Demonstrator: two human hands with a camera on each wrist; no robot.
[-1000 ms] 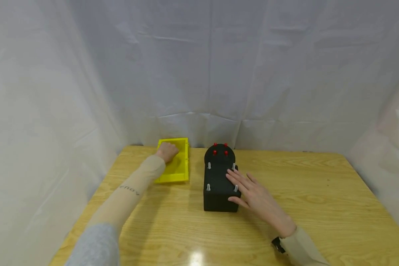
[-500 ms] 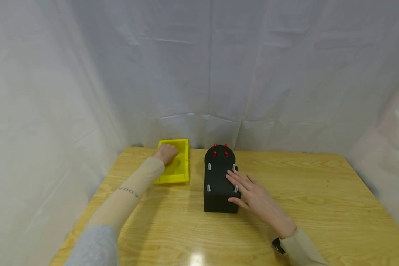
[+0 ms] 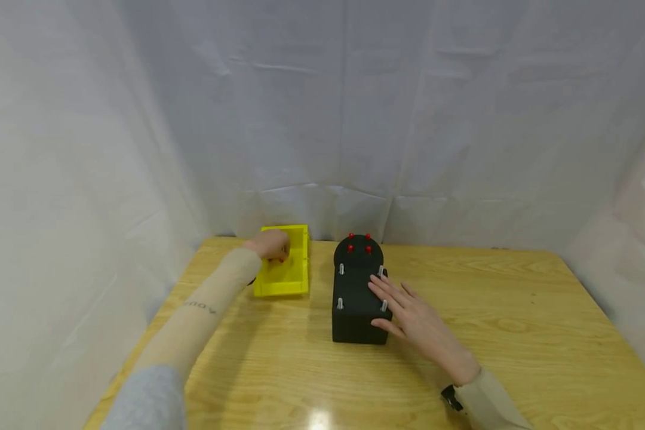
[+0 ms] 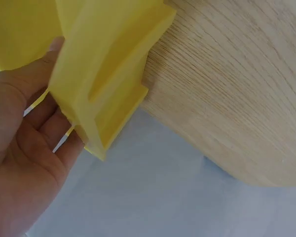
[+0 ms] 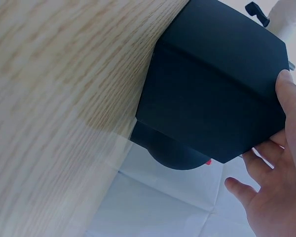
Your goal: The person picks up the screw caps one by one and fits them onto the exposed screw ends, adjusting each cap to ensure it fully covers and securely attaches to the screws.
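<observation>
Up close, the left sleeve [image 3: 201, 307] has small dark writing on it, too blurry to read. The left hand [image 3: 269, 243] sits at the far end of the yellow tray [image 3: 292, 280], and its fingers [image 4: 49, 123] curl round the tray's wall, as the left wrist view shows. From the head view that hold is hard to see. The right hand [image 3: 414, 316] lies flat with straight fingers [image 3: 381, 286] on the right side of the black box [image 3: 355, 304], holding nothing. Silver pegs [image 3: 340, 303] stand beside those fingers, and red knobs [image 3: 359, 240] sit beyond the fingertips. Only the right wrist view shows the box's plain side. Both things rest on the wooden worktop [image 3: 516, 334], with the tray left of the box.
</observation>
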